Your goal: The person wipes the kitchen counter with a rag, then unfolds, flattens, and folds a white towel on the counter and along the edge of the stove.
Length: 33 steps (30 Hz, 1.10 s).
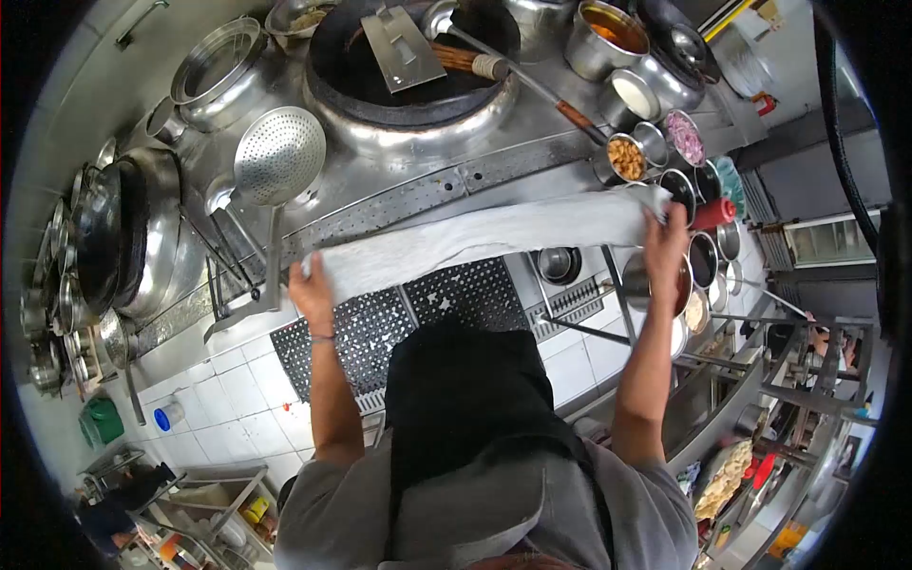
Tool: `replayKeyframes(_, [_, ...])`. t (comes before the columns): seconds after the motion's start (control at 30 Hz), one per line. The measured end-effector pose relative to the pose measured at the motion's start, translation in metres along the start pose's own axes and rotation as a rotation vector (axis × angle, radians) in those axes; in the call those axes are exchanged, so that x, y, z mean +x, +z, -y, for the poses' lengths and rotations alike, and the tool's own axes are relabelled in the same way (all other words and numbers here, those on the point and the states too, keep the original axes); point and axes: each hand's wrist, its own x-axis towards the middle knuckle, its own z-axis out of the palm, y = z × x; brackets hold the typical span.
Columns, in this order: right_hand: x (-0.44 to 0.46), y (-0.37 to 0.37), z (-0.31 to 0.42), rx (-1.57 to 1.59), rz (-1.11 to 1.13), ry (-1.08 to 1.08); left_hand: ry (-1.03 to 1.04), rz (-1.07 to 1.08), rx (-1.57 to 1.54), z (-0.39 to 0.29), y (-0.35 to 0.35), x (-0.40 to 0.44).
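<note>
Left hand point(312, 293): skimmer handle point(274, 252) stands close ahead.
Right hand point(670, 237): red bottle point(714, 213) and metal containers point(703, 259) crowd its outer side.
Between hands: long white strip point(465, 236) blocks the way straight forward.
Below strip: open room above the dark perforated mat point(470, 296).

Place: commercial kitchen | black wok point(338, 80) | steel counter point(380, 163) | perforated skimmer point(280, 155) | pot point(594, 63) of orange liquid point(616, 31)
</note>
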Motion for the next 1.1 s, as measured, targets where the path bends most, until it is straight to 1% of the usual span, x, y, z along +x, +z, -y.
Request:
replayKeyframes(0.07, [0.017,0.042,0.001,0.002,0.039,-0.004,-0.034,-0.028,0.007,-0.015,-0.029,0.004])
replayKeyframes(0.17, [0.029,0.095,-0.011,0.024,0.071,0.045,-0.022,-0.112,0.226,-0.003,-0.047,0.01])
replayKeyframes(0.2, [0.03,0.109,-0.017,0.026,0.06,0.049,0.18,-0.228,0.131,0.012,-0.045,0.016])
replayKeyframes(0.27, [0.032,0.13,-0.026,0.051,0.055,0.035,0.098,-0.188,0.114,0.008,-0.055,0.023])
replayKeyframes(0.3, [0.028,0.14,-0.029,0.038,0.08,0.08,0.058,-0.166,0.109,0.005,-0.059,0.024])
replayKeyframes(0.33, [0.026,0.151,-0.03,0.026,0.101,0.124,-0.043,-0.152,0.234,-0.008,-0.062,0.025])
replayKeyframes(0.37, [0.027,0.162,-0.036,0.014,0.119,0.167,-0.031,-0.151,0.282,-0.01,-0.063,0.027])
replayKeyframes(0.4, [0.023,0.178,-0.049,0.01,0.077,0.101,-0.017,-0.15,0.329,-0.01,-0.062,0.027])
replayKeyframes(0.43, [0.021,0.186,-0.052,-0.044,0.163,0.2,-0.002,-0.145,0.375,-0.009,-0.061,0.028])
replayKeyframes(0.47, [0.019,0.194,-0.057,-0.051,0.181,0.245,0.034,-0.15,0.448,-0.009,-0.06,0.026])
replayKeyframes(0.5, [0.016,0.201,-0.064,-0.061,0.2,0.294,0.038,-0.132,0.449,-0.009,-0.06,0.027])
replayKeyframes(0.57, [0.01,0.208,-0.075,-0.091,0.208,0.26,0.042,-0.087,0.445,-0.006,-0.058,0.029])
replayKeyframes(0.6, [0.004,0.209,-0.076,-0.194,0.112,0.141,-0.036,-0.045,0.441,-0.007,-0.059,0.028])
replayKeyframes(0.63, [0.007,0.201,-0.059,-0.328,0.189,0.243,-0.049,-0.067,0.499,-0.004,-0.057,0.028])
replayKeyframes(0.7, [0.002,0.205,-0.044,-0.348,0.131,0.204,-0.084,-0.041,0.586,-0.011,-0.056,0.028])
replayKeyframes(0.77, [-0.01,0.223,-0.031,-0.138,0.17,0.074,-0.055,-0.083,0.617,0.004,-0.052,0.031])
replayKeyframes(0.8, [-0.013,0.23,-0.017,-0.111,0.174,0.039,-0.144,-0.025,0.657,-0.008,-0.052,0.031])
replayKeyframes(0.83, [-0.015,0.236,-0.006,-0.084,0.181,0.004,-0.148,-0.013,0.696,-0.017,-0.051,0.03])
replayKeyframes(0.93, [-0.016,0.247,-0.003,-0.334,0.195,0.116,-0.125,0.0,0.63,-0.009,-0.048,0.031])
replayKeyframes(1.0, [-0.018,0.25,-0.018,-0.334,0.195,0.129,-0.101,-0.009,0.632,0.004,-0.042,0.032])
replayKeyframes(1.1, [-0.016,0.247,-0.033,-0.346,0.209,0.129,-0.159,0.051,0.609,-0.011,-0.031,0.024])
